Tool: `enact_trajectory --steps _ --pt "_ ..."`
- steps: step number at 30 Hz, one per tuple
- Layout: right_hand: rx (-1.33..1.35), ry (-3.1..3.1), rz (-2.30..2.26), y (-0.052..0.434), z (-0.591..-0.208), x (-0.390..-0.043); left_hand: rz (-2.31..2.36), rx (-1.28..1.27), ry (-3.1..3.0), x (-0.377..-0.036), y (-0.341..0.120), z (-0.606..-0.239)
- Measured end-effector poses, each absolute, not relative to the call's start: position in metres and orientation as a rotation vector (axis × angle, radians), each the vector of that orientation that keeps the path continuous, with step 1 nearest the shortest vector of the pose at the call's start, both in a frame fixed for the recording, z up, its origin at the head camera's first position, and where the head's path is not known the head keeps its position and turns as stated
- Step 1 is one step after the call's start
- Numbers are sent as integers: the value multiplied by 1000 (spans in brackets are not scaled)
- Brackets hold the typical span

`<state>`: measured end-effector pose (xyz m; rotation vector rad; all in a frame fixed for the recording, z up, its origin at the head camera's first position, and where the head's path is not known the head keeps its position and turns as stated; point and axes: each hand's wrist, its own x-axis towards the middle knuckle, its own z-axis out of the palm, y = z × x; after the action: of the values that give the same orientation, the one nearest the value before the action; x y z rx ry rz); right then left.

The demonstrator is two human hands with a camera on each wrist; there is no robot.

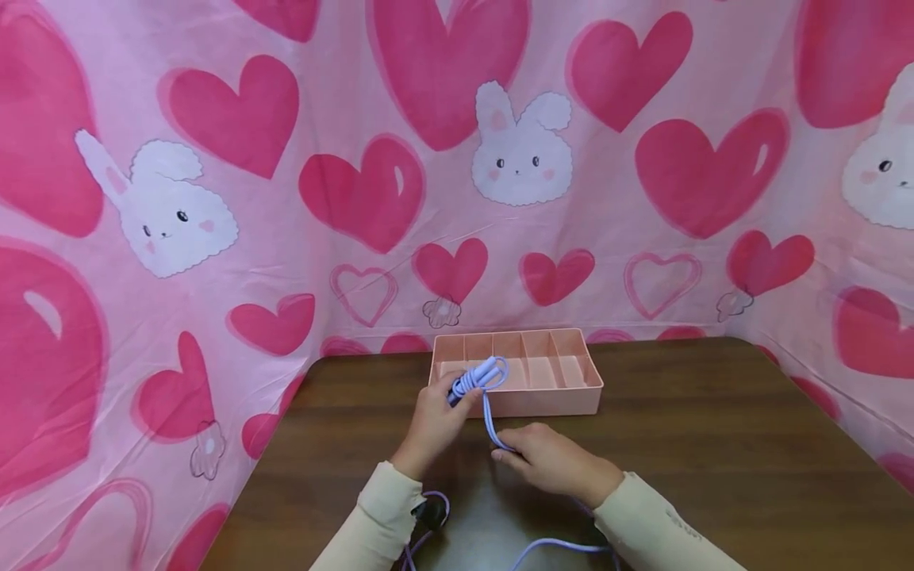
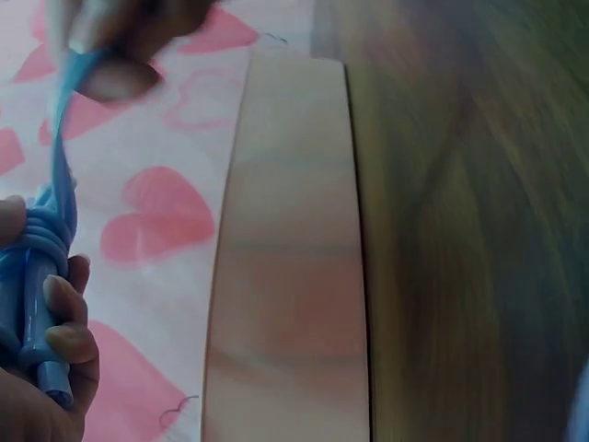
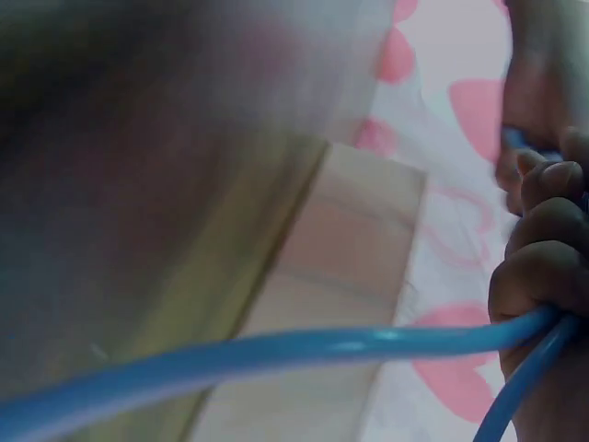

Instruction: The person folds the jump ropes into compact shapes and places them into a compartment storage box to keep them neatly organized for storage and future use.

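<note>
My left hand (image 1: 432, 418) holds a light purple jump rope (image 1: 469, 382), its handles bunched together and its cord wound round them in several turns. In the left wrist view the handles (image 2: 39, 308) look blue and lie side by side in the fingers. A doubled length of cord (image 1: 489, 420) runs from the bundle down to my right hand (image 1: 553, 460), which grips it with curled fingers. Two strands (image 3: 340, 345) leave the right fist in the right wrist view. The bundle is above the near side of a pink divided box (image 1: 546, 403).
The box stands on a dark wooden table (image 1: 700, 428), its compartments side by side. Loose cord (image 1: 557, 543) trails near the table's front, by both sleeves. A pink cloth (image 1: 443, 198) with hearts and rabbits hangs behind and at the sides.
</note>
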<state>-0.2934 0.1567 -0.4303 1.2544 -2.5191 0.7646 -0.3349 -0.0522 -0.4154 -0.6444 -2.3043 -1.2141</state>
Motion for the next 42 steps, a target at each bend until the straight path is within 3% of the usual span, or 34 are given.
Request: enact_trajectory --steps 15,25,34,42 --pt "1276 -2132 451 178 -378 -304 -1102 -1061 -2529 -332 -56 -411" --pt "1199 -2137 483 190 -368 -315 -1061 -1402 -2462 -321 -52 -401" --pt "1255 -2142 531 193 -370 -328 -1211 -1438 -2418 -313 -55 -394" --pt "1266 -2295 534 192 -381 -333 -1474 -1248 -2344 -310 -63 -388"
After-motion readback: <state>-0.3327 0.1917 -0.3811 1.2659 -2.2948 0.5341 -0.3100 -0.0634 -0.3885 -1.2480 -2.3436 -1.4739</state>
